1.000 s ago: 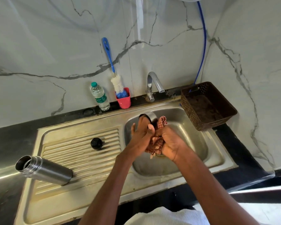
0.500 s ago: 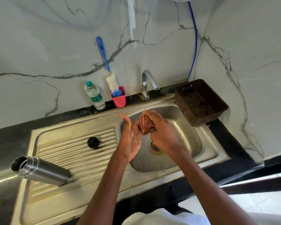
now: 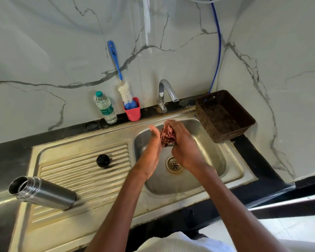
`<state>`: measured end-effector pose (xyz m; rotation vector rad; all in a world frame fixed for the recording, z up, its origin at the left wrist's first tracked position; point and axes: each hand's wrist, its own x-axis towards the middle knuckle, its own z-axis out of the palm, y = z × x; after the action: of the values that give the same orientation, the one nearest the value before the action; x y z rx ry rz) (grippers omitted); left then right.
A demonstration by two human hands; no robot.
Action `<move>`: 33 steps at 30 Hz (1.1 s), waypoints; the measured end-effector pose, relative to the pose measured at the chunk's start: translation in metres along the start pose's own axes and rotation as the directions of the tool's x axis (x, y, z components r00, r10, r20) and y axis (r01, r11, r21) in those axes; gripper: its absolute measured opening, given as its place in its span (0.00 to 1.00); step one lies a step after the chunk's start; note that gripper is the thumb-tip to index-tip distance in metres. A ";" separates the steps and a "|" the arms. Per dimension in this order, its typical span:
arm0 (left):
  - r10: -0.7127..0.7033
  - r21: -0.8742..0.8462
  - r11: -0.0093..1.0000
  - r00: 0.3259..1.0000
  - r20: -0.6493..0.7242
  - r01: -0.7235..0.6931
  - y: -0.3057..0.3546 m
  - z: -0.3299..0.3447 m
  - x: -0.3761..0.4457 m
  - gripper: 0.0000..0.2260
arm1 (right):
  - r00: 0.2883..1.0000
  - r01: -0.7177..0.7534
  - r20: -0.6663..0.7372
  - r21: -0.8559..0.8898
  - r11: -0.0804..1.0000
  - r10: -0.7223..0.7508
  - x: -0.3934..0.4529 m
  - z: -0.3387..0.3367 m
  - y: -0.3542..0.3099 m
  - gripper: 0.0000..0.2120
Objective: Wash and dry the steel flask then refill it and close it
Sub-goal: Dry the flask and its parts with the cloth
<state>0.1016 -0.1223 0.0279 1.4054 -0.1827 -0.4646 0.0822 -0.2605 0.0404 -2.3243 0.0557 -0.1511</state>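
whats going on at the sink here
A person stands at a steel sink, both hands over the basin. The right hand has its grip on a bunched red checked cloth, apparently wrapped round a small steel piece, with the left hand open against it. The steel flask lies open on its side on the draining board, a black cap nearby. The tap shows no running water, and a water bottle stands by the wall.

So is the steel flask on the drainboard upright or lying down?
Lying down. The steel flask rests on its side on the drainboard, open mouth toward the left, no cap on.
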 end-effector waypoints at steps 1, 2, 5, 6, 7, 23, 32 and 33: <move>-0.015 -0.030 0.999 1.000 0.017 0.015 0.000 -0.004 -0.001 0.45 | 0.997 -0.043 0.064 0.044 0.998 0.040 0.003 -0.006 -0.003 0.35; -0.025 -0.060 0.998 0.999 0.032 0.027 0.000 -0.007 -0.002 0.45 | 0.983 -0.130 0.146 0.125 0.984 0.112 0.007 -0.013 -0.007 0.30; -0.029 -0.185 0.982 0.996 0.086 0.044 0.000 -0.011 -0.002 0.49 | 0.874 -0.456 0.372 0.403 0.793 0.314 0.017 -0.028 -0.014 0.24; -0.037 -0.211 0.976 0.995 0.092 0.056 0.001 -0.010 -0.001 0.53 | 0.843 -0.525 0.400 0.469 0.710 0.359 0.020 -0.030 -0.013 0.24; -0.036 -0.233 0.971 0.994 0.103 0.060 0.005 -0.008 0.000 0.54 | 0.810 -0.584 0.426 0.526 0.619 0.403 0.021 -0.029 -0.012 0.22; -0.003 -0.049 0.999 1.000 -0.017 0.002 -0.002 -0.033 0.009 0.56 | 0.978 -0.208 0.049 0.324 0.923 0.203 0.015 -0.015 -0.029 0.16; 0.003 -0.464 0.884 0.995 -0.100 -0.050 -0.003 -0.029 -0.006 0.21 | 0.790 -0.608 0.470 0.514 0.605 0.395 0.018 -0.007 -0.001 0.12; 0.007 -0.480 0.874 0.991 -0.134 -0.071 -0.003 -0.031 -0.005 0.16 | 0.746 -0.665 0.516 0.558 0.496 0.420 0.015 -0.006 0.006 0.13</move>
<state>0.1089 -0.0927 0.0208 0.9295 0.0143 -0.3530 0.0966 -0.2703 0.0421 -1.3935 0.5000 0.4691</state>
